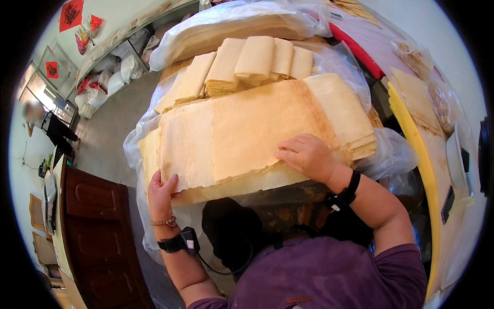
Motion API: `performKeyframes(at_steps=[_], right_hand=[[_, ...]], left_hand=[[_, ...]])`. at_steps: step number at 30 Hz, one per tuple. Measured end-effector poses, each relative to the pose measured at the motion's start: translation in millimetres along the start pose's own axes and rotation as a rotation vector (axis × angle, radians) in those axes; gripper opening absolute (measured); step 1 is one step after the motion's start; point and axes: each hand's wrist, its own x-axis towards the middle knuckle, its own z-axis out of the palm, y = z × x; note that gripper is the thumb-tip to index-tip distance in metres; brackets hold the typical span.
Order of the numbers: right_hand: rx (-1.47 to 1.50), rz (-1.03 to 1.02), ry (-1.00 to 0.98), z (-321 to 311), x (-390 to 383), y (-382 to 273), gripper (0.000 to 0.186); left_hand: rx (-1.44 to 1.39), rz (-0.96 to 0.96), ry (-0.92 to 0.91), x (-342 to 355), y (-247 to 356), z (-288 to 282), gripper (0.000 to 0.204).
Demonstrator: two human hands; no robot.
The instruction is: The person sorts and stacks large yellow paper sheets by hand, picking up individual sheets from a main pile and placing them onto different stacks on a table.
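Observation:
A wide, thin pale-yellow sheet (257, 129), which looks like tofu skin, lies over a stack of similar sheets in front of me. My left hand (162, 194) grips its near left corner, thumb on top and fingers underneath. Along the near edge, right of the middle, my right hand (310, 156) has its fingers curled and pinched on the sheet. A browner band crosses the sheet toward its right end. Behind it sit several folded bundles (254, 59) of the same material. The folded right end of the stack (355, 121) shows many layers.
Clear plastic film (391, 154) hangs around the stack's sides. A larger plastic-covered pile (242, 28) stands at the back. To the right runs a table with a yellow edge (411, 139), holding a phone (448, 204) and a white basin (455, 159). A dark wooden cabinet (100, 232) is at left; another person (54, 129) stands far left.

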Motion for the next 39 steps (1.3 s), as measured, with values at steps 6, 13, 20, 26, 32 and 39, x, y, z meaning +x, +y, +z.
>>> performKeyframes(at_steps=[6,13,20,26,32,39], right_hand=[[0.079,0.109,-0.104,-14.5,6.7,-5.7,0.03],[-0.158,0.145,-0.05,-13.0,14.5,32.9,0.045],[-0.123,0.18,-0.173,10.0,0.2,46.3,0.05],[-0.09,0.167,-0.202,5.5,1.9,43.1,0.051],[-0.091,0.21,-0.201,6.6,2.1,41.2,0.051],[-0.098,0.242,-0.197,5.1,-1.6,46.0,0.055]], left_hand=[[-0.425,0.075,0.186,-14.7,-5.0,22.3,0.039],[-0.571,0.074,0.275,-15.7,-14.2,44.9,0.024],[-0.449,0.153,0.375,-17.5,-0.3,66.7,0.024],[-0.485,0.178,0.414,-19.5,-3.3,70.6,0.026],[-0.4,0.405,0.441,-30.9,25.0,100.6,0.026],[0.608,1.055,0.113,-37.2,107.0,242.7,0.013]])
